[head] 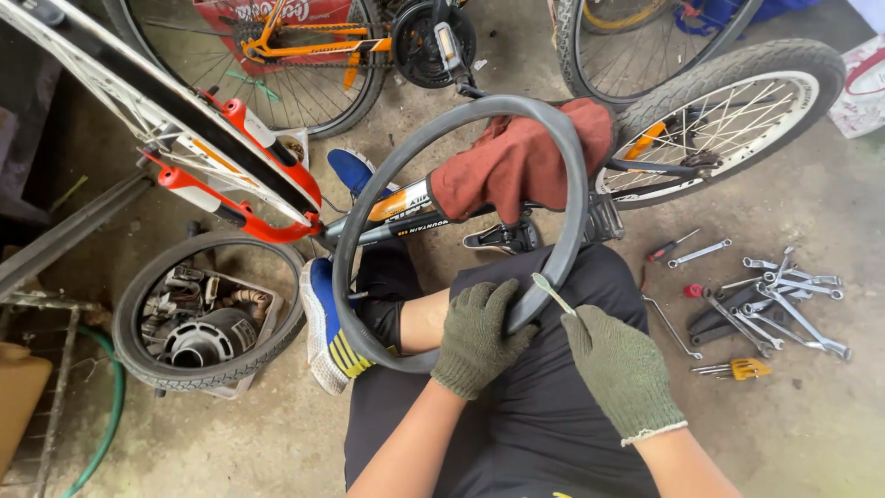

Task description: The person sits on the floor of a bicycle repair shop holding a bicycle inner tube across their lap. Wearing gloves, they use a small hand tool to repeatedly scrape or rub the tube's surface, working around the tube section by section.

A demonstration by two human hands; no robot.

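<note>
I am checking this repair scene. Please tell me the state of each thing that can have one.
Inner tube: off the wheel, held up.
Left hand: gloved, gripping the tube.
Right hand: gloved, holding a small tool against the tube.
Loose tyre: flat on the ground.
Wrenches: scattered on the floor.

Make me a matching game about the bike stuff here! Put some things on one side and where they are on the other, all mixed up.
Things:
1. inner tube
2. red cloth
3. wrenches
4. loose tyre

Places:
A. spread on the floor to the person's right
B. flat on the floor to the left, around a box of parts
C. draped over the bike frame
D. held by the gloved left hand

Pairs: 1-D, 2-C, 3-A, 4-B
</note>
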